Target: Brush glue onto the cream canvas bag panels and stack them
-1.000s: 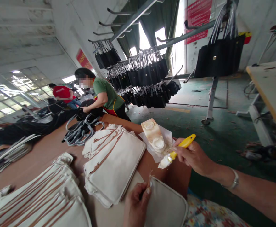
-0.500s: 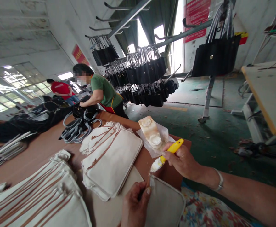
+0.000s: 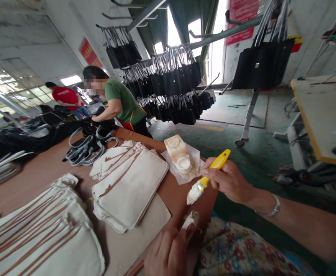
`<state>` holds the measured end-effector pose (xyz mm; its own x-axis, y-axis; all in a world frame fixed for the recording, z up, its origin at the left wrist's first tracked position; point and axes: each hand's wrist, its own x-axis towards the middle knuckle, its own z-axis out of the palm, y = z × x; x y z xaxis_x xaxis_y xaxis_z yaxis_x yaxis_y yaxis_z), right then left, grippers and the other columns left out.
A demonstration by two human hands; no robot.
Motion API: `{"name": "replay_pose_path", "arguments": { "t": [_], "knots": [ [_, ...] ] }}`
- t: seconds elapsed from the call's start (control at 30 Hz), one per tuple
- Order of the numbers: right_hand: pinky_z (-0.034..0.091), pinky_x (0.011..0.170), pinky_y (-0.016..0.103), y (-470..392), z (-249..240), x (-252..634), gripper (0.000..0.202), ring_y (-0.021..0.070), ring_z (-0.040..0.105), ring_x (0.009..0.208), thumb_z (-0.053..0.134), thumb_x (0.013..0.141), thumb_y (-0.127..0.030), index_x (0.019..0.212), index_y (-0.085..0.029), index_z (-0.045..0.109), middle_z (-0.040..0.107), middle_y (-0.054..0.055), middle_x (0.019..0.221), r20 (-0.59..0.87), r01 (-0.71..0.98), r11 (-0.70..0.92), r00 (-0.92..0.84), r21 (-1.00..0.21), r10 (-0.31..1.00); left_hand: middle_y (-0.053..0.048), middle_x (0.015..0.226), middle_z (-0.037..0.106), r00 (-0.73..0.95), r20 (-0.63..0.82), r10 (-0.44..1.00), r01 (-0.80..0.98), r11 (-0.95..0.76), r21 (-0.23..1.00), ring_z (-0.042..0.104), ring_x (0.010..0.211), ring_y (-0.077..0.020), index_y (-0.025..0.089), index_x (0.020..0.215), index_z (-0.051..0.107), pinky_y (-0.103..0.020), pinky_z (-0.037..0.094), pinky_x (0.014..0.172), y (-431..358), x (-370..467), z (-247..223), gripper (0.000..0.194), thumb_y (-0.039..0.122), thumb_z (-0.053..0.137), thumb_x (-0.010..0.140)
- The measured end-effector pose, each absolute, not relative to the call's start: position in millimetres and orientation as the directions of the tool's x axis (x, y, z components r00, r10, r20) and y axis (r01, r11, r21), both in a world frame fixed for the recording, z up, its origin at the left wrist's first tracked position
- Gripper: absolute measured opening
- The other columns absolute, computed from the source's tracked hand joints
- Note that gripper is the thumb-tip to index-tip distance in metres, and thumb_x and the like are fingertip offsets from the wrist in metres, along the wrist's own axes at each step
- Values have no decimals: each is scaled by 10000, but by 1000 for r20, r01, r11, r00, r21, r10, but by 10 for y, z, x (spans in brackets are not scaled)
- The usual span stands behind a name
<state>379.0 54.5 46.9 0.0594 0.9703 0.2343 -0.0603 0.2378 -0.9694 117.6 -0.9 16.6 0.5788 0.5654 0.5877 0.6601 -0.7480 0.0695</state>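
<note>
My right hand (image 3: pixel 228 178) grips a paintbrush (image 3: pixel 220 159) by its yellow handle. The bristles, coated in white paste, point down to the left. Just below them, my left hand (image 3: pixel 168 251) is closed on a cream bag panel (image 3: pixel 191 220) with brown trim; only its frayed whitish end shows past the fingers, and most of it is hidden. Brush and panel are apart. Beyond the brush, a stained block (image 3: pixel 177 151) with white paste in it lies on a sheet of white paper (image 3: pixel 195 157) at the table edge.
On the brown table (image 3: pixel 41 163) lie a stack of cream panels (image 3: pixel 130 184) and a fanned row of them (image 3: pixel 41 230). Grey-wrapped straps (image 3: pixel 91 147) lie farther back. A person in green (image 3: pixel 118 99) leans over the far side. Black bags (image 3: pixel 173 78) hang on a rack.
The brush has lifted away from the panel's corner and shifted slightly right. My left hand has turned the panel from its flat face to edge-on and lowered it.
</note>
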Motion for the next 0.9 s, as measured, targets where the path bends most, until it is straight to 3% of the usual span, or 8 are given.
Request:
{"name": "replay_pose_path", "arguments": {
  "t": [0.07,0.13,0.3,0.53,0.63,0.7,0.8,0.9],
  "knots": [
    [291,440,212,499,562,3784,158,97,377,438,576,931,-307,863,-165,575,441,-66,488,239,-81,237,-15,-968,971,-70,829,703,672,566,478,618,-783,-72,663,674,-147,151,1069,636,-232,518,616,-12,1156,208,203,118,557,884],
    [319,464,212,449,652,3742,148,98,401,465,566,920,-280,832,-161,572,453,-57,522,261,-83,254,-102,-964,960,-83,838,712,717,546,432,587,-798,-139,667,667,-159,127,1066,632,-249,522,606,-2,1147,236,207,100,544,881],
    [352,512,210,377,813,3756,139,103,431,544,557,888,-219,759,-167,555,491,-31,621,299,18,327,-362,-945,883,-60,769,700,707,555,438,608,-778,-160,660,618,-145,154,1017,621,-234,510,570,22,1151,277,162,123,514,900],
    [368,518,235,378,908,3764,176,124,444,570,536,920,-296,791,-178,555,513,-9,651,343,64,375,-290,-925,894,-73,800,721,743,507,438,599,-773,-210,688,671,-157,157,1075,603,-234,533,607,41,1118,286,190,153,515,906],
    [364,525,237,344,892,3709,192,118,429,562,538,905,-287,747,-180,523,503,-16,629,326,21,371,-432,-928,841,-44,761,702,706,528,472,631,-759,-165,675,637,-135,187,1011,615,-208,509,588,42,1107,275,135,202,515,920],
    [340,492,232,306,873,3741,183,110,408,529,547,893,-279,740,-181,531,476,-26,601,283,-16,306,-423,-952,860,-23,740,688,664,530,528,673,-731,-116,661,618,-125,212,998,622,-202,487,572,49,1108,301,121,220,525,924],
    [288,432,233,267,900,3895,148,107,387,454,597,877,-300,783,-186,587,437,-39,526,266,-93,254,-158,-963,951,-12,761,678,577,534,618,714,-699,38,652,644,-123,220,997,624,-207,474,596,98,1144,513,116,186,586,893],
    [181,387,238,262,1089,4099,115,84,309,369,641,853,-307,805,-206,614,413,-48,468,266,-252,311,199,-916,943,-18,768,658,519,504,690,627,-708,324,627,649,-116,202,947,636,-207,463,590,209,1217,1007,88,191,623,861]
  ]
}}
